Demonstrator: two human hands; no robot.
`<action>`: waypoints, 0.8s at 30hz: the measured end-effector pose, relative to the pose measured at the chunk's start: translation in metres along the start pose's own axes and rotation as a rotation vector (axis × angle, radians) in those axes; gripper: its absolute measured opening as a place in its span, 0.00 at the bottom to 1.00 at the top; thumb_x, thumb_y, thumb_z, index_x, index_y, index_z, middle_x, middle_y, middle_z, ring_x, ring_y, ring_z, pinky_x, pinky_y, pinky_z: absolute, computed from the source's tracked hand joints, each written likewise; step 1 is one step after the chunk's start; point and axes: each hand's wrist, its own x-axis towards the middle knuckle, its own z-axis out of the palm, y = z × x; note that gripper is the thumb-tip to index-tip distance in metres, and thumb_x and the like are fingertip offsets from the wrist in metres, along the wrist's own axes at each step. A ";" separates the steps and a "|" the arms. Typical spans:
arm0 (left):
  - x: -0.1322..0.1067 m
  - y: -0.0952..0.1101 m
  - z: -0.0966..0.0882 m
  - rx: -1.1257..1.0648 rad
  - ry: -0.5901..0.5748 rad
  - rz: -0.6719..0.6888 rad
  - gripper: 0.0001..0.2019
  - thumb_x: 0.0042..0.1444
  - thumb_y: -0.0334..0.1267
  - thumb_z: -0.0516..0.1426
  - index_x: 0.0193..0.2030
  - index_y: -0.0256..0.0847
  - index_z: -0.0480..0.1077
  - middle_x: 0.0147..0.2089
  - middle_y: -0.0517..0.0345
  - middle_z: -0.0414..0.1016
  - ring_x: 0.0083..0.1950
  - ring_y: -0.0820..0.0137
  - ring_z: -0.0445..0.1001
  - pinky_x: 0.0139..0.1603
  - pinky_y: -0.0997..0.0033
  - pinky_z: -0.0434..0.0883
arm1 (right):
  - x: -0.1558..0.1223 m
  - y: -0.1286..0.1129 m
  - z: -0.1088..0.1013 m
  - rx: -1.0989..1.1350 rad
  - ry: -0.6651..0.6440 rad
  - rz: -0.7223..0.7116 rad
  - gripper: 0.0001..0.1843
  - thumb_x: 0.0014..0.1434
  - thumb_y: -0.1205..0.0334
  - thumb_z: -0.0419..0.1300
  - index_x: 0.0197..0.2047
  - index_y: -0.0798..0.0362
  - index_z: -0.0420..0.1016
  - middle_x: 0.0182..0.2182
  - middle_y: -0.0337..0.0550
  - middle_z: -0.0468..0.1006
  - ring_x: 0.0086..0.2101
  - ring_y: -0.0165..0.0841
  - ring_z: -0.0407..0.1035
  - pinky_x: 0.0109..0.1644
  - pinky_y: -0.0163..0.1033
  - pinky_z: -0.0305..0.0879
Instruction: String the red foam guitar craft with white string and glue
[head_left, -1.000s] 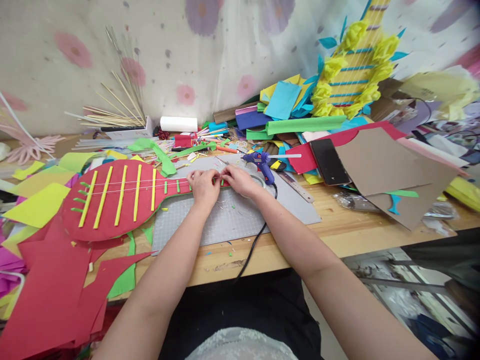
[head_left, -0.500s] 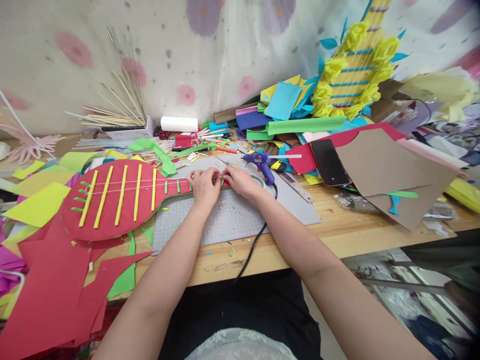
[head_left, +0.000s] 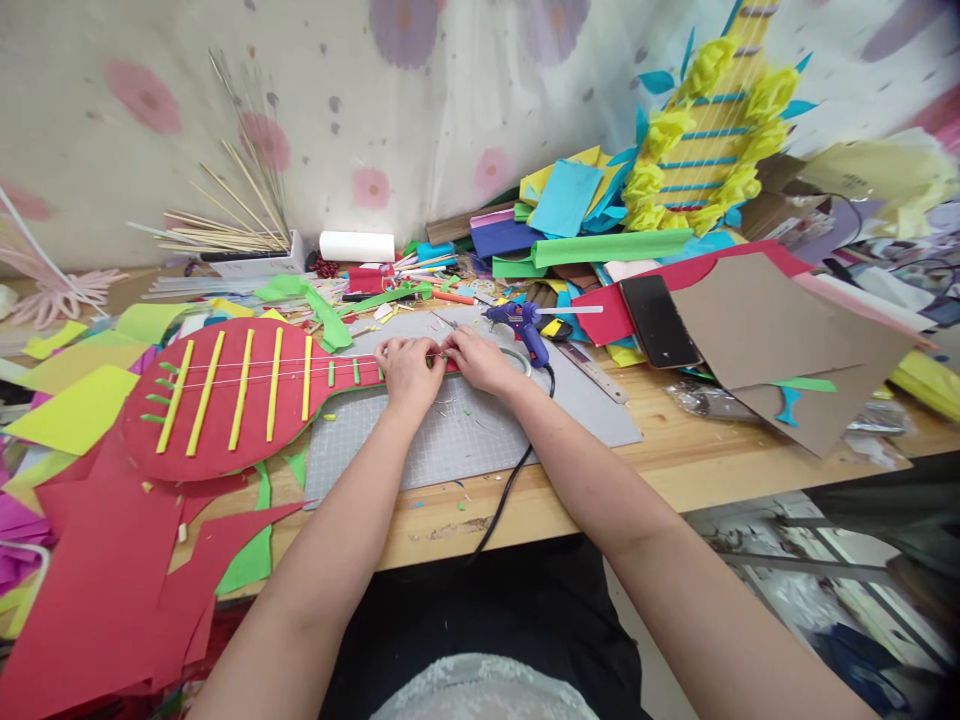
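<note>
A red craft guitar (head_left: 217, 420) lies along the desk, with yellow strips across its round body and short green strips on its neck. Thin white strings (head_left: 330, 362) run from the body along the neck to my fingers. Over the neck, my left hand (head_left: 411, 370) is closed, its fingertips pinched on a string. My right hand (head_left: 480, 360) is beside it at the neck's far end, thumb and finger also pinching the string. Both hands hide part of the neck. Beneath lies a grey cutting mat (head_left: 367, 450) with string scraps.
A blue glue gun (head_left: 529, 330) lies just beyond my right hand, its black cord (head_left: 510, 490) trailing to the desk's front edge. A steel ruler (head_left: 594, 372), a phone (head_left: 658, 322) and cardboard (head_left: 780, 320) are to the right. Red sheets (head_left: 97, 580) cover the left. A yellow-flowered guitar (head_left: 701, 150) stands behind.
Both hands stay at the same place on the neck, with only slight finger movement. The view has shifted very slightly.
</note>
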 end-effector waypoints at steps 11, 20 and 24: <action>0.001 0.002 0.002 -0.072 0.002 -0.125 0.04 0.49 0.40 0.58 0.30 0.45 0.73 0.47 0.52 0.71 0.54 0.55 0.62 0.58 0.50 0.54 | -0.007 -0.002 -0.007 -0.022 0.109 0.013 0.10 0.60 0.67 0.49 0.41 0.54 0.70 0.43 0.47 0.71 0.41 0.35 0.66 0.42 0.39 0.60; 0.003 0.000 0.002 -0.112 -0.018 -0.140 0.03 0.49 0.39 0.59 0.30 0.45 0.73 0.46 0.53 0.72 0.54 0.55 0.63 0.60 0.49 0.53 | -0.013 -0.006 -0.003 -0.082 0.116 -0.004 0.09 0.60 0.64 0.52 0.38 0.53 0.74 0.40 0.45 0.73 0.42 0.35 0.67 0.40 0.38 0.59; 0.003 -0.001 0.002 -0.120 -0.028 -0.144 0.03 0.50 0.39 0.59 0.31 0.45 0.73 0.47 0.53 0.72 0.54 0.56 0.63 0.60 0.49 0.53 | -0.011 -0.007 0.001 -0.084 0.168 0.028 0.11 0.60 0.61 0.52 0.43 0.53 0.72 0.43 0.47 0.72 0.42 0.36 0.66 0.37 0.37 0.59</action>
